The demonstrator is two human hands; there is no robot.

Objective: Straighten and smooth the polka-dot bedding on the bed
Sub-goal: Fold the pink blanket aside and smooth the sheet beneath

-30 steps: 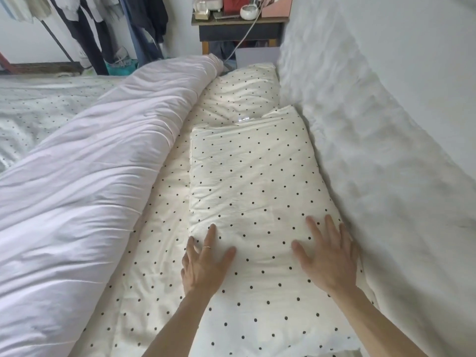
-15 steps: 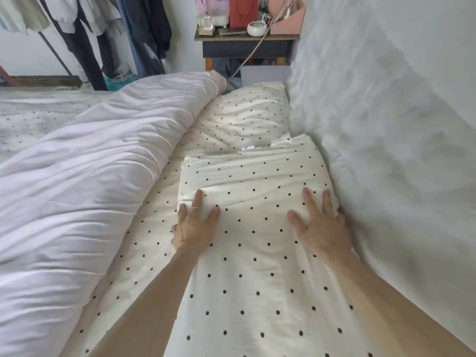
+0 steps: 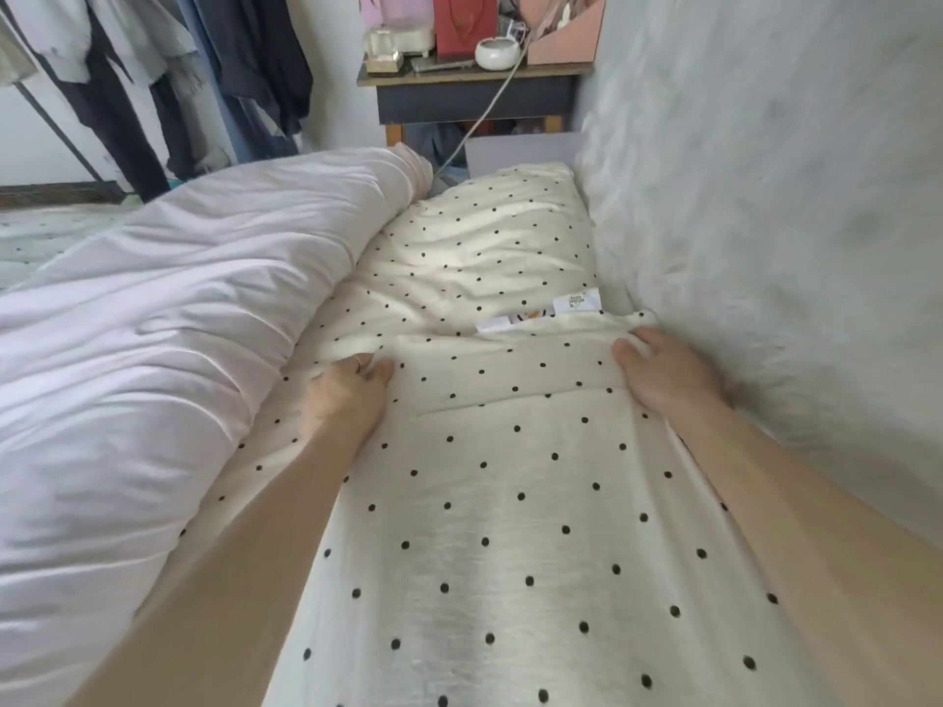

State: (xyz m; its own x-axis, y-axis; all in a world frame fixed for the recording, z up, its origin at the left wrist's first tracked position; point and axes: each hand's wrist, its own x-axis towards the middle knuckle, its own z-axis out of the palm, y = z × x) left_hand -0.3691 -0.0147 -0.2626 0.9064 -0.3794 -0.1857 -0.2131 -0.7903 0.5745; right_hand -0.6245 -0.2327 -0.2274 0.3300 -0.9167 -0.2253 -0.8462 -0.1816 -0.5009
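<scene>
Head view of a bed (image 3: 46, 237) seen along its length. A pale, crumpled duvet (image 3: 153, 375) lies heaped along the bed's left side. A rough grey wall (image 3: 765, 222) runs along the right edge. Between the two lies the cream polka-dot bedding (image 3: 510, 528), stretching from the near edge of the bed towards its far end. Its upper layer ends in a fold across the middle, and wrinkled dotted fabric continues beyond that fold. Both forearms reach forward over the bedding.

The left hand (image 3: 347, 395) grips the left end of the fold, beside the duvet, fingers curled into the cloth and thumb on top. The right hand (image 3: 658, 375) grips the right end, close to the wall, thumb on top and fingers curled over the edge, their tips hidden.

Hanging clothes (image 3: 153, 68) and a dark nightstand (image 3: 474, 89) stand beyond the far end. White labels (image 3: 581, 301) show just past the fold. A ring (image 3: 360, 363) sits on a left finger.
</scene>
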